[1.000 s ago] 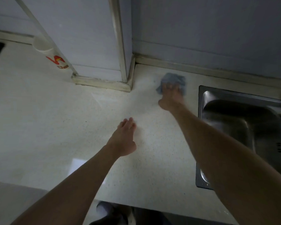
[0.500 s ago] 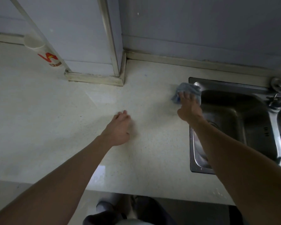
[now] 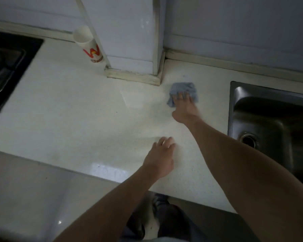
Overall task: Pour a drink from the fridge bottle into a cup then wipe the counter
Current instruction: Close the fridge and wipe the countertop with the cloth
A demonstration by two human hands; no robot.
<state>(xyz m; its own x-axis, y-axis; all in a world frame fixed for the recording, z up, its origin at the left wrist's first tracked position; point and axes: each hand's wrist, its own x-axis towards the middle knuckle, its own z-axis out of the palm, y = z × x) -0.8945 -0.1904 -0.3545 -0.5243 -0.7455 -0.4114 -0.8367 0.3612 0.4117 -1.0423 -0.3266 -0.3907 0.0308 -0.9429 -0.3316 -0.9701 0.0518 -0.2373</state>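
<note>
A crumpled blue-grey cloth [image 3: 183,89] lies on the pale speckled counter [image 3: 77,110], just right of the wall column's base. My right hand [image 3: 184,109] presses down on the cloth with its fingers spread over the near half. My left hand [image 3: 160,158] rests flat on the counter nearer the front edge, fingers together, holding nothing. A white paper cup [image 3: 87,44] with a red and yellow logo stands at the back, left of the column and behind a thin white pipe. No bottle is in view.
A steel sink [image 3: 262,119] with a drain opening is sunk into the counter at the right. A black stove top [image 3: 5,67] sits at the far left. A white column [image 3: 129,41] juts out from the back wall. A lower white surface [image 3: 24,198] lies front left.
My right hand slid the cloth from near the back wall to the sink's edge, then back left onto the counter by the column. My left hand stayed on the counter.
</note>
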